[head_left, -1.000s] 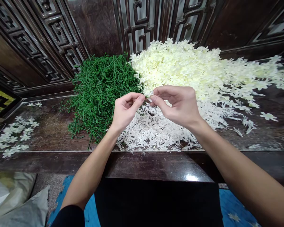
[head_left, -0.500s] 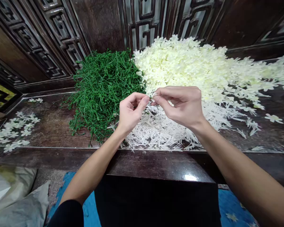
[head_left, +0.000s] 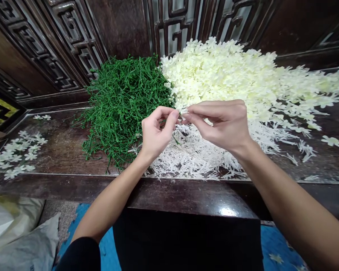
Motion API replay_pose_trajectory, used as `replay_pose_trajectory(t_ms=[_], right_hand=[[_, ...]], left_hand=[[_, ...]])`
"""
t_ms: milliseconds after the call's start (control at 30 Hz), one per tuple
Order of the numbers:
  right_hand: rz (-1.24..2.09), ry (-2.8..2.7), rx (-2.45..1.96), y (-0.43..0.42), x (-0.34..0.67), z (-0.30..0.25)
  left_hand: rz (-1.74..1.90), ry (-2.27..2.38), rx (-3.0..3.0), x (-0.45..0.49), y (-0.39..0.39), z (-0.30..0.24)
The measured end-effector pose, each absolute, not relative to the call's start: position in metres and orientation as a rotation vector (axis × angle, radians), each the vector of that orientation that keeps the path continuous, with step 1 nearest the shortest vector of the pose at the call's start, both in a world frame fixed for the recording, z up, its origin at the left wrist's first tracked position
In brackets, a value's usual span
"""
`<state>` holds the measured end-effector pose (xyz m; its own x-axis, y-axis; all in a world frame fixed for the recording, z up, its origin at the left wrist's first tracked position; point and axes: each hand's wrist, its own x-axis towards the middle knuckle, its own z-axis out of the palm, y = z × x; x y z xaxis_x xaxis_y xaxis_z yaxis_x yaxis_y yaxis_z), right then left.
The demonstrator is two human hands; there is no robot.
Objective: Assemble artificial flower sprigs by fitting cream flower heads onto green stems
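Observation:
My left hand (head_left: 160, 130) is closed in a pinch, thumb against forefinger, on a thin green plastic stem (head_left: 176, 140) whose end pokes out below the fingers. Close against it, my right hand (head_left: 222, 122) pinches a small white artificial flower (head_left: 183, 111); the fingertips hide most of it. Both hands meet above the seam between a heap of green stems (head_left: 127, 98), a heap of cream-white artificial flowers (head_left: 223, 79) and a pile of thin white stamen pieces (head_left: 192, 158). Whether flower and stem are joined cannot be made out.
The heaps lie on a dark wooden bench (head_left: 62, 150) with a carved lattice back (head_left: 177, 22). Several white flowers on stems (head_left: 17, 154) lie at the far left. A single flower (head_left: 332, 141) rests at the right. Pale sacks (head_left: 25, 241) stand on the floor at lower left.
My right hand has shifted slightly right and its fingers sit a little apart from the left ones. The green stem end now shows lower, beneath my left thumb.

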<state>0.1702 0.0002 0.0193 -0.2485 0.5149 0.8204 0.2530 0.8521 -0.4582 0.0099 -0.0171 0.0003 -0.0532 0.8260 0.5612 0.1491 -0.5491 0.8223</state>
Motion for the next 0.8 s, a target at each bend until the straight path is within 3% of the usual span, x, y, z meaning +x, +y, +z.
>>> replay_pose_trajectory(t_ms=[333,800], right_hand=[[0.479,-1.773,-0.618,-0.005,0.166,0.018],[0.355,-1.749,-0.673,-0.006,0.16,0.005]], left_hand=[[1.646,1.015,1.665,0.009,-0.019,0.002],[1.617,0.918,1.555,0.012,-0.02,-0.003]])
